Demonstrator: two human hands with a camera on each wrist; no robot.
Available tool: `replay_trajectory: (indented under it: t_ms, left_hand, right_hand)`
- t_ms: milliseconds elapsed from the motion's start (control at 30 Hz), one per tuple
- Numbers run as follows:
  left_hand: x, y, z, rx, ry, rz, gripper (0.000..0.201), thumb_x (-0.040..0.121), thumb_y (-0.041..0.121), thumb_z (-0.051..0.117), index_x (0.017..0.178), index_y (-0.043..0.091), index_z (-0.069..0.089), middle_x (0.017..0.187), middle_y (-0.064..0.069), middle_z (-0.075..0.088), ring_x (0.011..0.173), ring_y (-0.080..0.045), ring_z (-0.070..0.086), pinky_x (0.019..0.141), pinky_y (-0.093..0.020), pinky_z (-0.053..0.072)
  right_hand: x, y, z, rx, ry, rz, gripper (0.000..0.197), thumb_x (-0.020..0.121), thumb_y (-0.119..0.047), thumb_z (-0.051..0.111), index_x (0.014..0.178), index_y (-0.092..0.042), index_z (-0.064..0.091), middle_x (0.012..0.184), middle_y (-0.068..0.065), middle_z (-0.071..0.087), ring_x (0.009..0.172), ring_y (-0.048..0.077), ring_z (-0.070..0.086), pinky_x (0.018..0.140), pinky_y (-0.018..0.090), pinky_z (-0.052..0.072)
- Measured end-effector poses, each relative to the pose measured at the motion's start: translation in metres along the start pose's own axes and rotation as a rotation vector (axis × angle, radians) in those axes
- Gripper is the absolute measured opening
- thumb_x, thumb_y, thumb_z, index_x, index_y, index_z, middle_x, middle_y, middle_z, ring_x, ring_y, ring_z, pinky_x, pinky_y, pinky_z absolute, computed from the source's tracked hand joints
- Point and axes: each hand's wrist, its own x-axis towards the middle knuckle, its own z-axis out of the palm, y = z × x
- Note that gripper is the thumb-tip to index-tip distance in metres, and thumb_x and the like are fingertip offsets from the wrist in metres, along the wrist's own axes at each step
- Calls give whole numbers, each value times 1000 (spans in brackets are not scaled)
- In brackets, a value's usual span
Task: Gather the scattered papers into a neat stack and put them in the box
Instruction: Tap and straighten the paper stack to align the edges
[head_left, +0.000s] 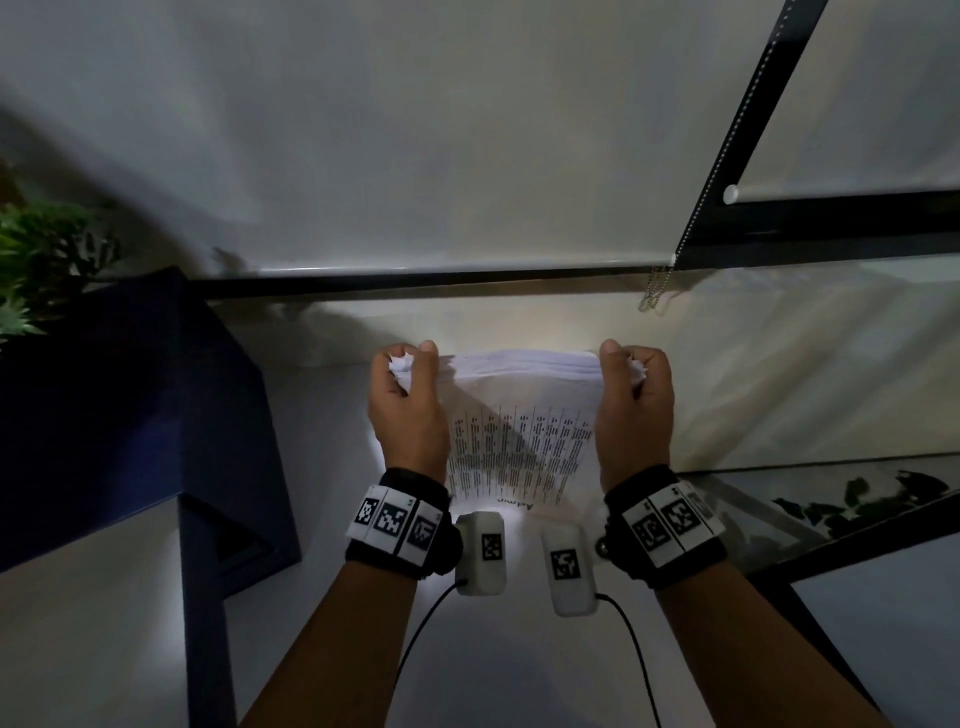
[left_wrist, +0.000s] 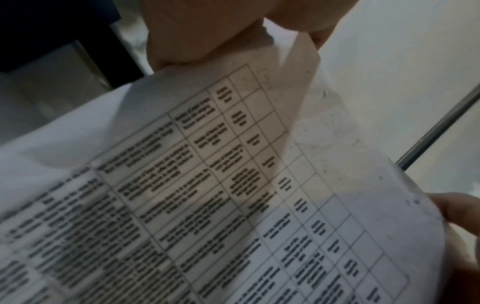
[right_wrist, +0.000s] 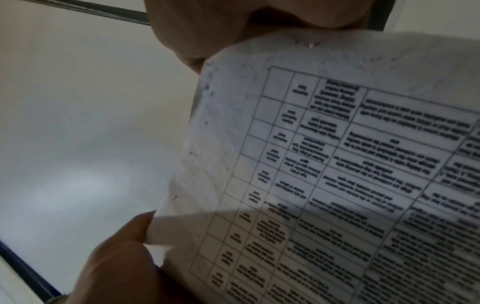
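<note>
A stack of white printed papers (head_left: 519, 415) stands upright on its lower edge on the white table, held between my two hands. My left hand (head_left: 408, 395) grips the stack's left side, thumb on the near face and fingers curled behind. On the right side my right hand (head_left: 631, 395) grips it the same way. The near sheet (left_wrist: 233, 195) carries a printed table with black text, also filling the right wrist view (right_wrist: 337, 174). A dark blue box (head_left: 130, 415) stands to the left of the papers; its opening is not visible from here.
A green plant (head_left: 47, 260) stands behind the box at far left. A window blind (head_left: 467, 156) with a bead chain (head_left: 657, 291) hangs behind the table. A glass panel in a black frame (head_left: 831, 509) lies at the right.
</note>
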Motion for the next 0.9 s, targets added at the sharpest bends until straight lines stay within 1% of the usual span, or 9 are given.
replay_trajectory:
  t_ms: [167, 267, 400, 500, 567, 633, 767, 833, 900]
  left_hand:
    - [-2, 0, -6, 16, -47, 83, 19, 87, 33, 70, 89, 25, 53, 77, 13, 60, 68, -6, 59, 65, -23, 50]
    - [-1, 0, -8, 15, -72, 67, 32, 76, 40, 77, 90, 26, 51, 79, 13, 59, 70, -12, 60, 66, -29, 53]
    - [-1, -1, -6, 15, -59, 57, 30, 78, 38, 77, 89, 28, 51, 81, 9, 62, 72, -16, 66, 68, -37, 55]
    - [-4, 4, -6, 6, -94, 88, 30, 81, 40, 73, 92, 24, 49, 82, 7, 58, 67, -7, 60, 61, -28, 50]
    - [-5, 5, -10, -40, -191, 99, 38, 77, 42, 71, 97, 21, 46, 83, 6, 54, 67, -3, 57, 61, -21, 49]
    - [-4, 1, -20, -98, -324, 71, 48, 73, 34, 73, 107, 18, 43, 90, 3, 55, 76, -9, 61, 67, -25, 53]
    - [-1, -10, -36, -95, -498, 7, 61, 65, 13, 69, 117, 17, 38, 104, -3, 53, 93, -13, 62, 77, -31, 55]
    - [-4, -18, -37, -22, -477, -54, 63, 62, 0, 60, 116, 26, 41, 108, -3, 57, 96, -11, 64, 83, -36, 56]
    - [-4, -33, -41, 68, -433, -118, 73, 66, -9, 55, 122, 36, 42, 117, -2, 61, 104, -12, 65, 88, -38, 56]
  right_hand:
    - [4, -4, -4, 10, -33, -60, 13, 89, -22, 61, 87, -12, 53, 74, -10, 54, 59, -7, 51, 55, 7, 40]
    - [5, -8, -3, 16, -72, -87, 18, 86, -25, 66, 90, -14, 54, 78, -11, 57, 62, -6, 52, 57, 9, 43]
    - [6, -5, -4, -65, -73, -122, 20, 84, -29, 68, 84, -14, 55, 72, -11, 57, 59, -5, 53, 53, 9, 43]
    - [7, -6, -3, -34, -65, -134, 21, 86, -30, 67, 86, -14, 54, 75, -12, 56, 61, -8, 53, 55, 4, 40]
    - [7, -5, -7, 21, -135, -123, 32, 81, -38, 68, 96, -15, 51, 84, -9, 57, 65, -8, 54, 58, 7, 44]
    - [7, 1, -16, 105, -272, -103, 52, 72, -43, 70, 111, -20, 45, 101, -1, 55, 77, -5, 58, 62, 12, 49]
    - [5, 30, -38, 189, -523, -116, 79, 67, -19, 75, 129, -21, 26, 118, -2, 48, 102, 1, 60, 77, 20, 55]
    - [4, 51, -42, 98, -575, -94, 81, 69, -1, 72, 130, -20, 22, 123, -4, 47, 109, -2, 57, 86, 18, 52]
    - [1, 71, -43, -43, -540, -58, 76, 72, 9, 69, 128, -17, 26, 119, -7, 48, 106, -7, 56, 87, 9, 47]
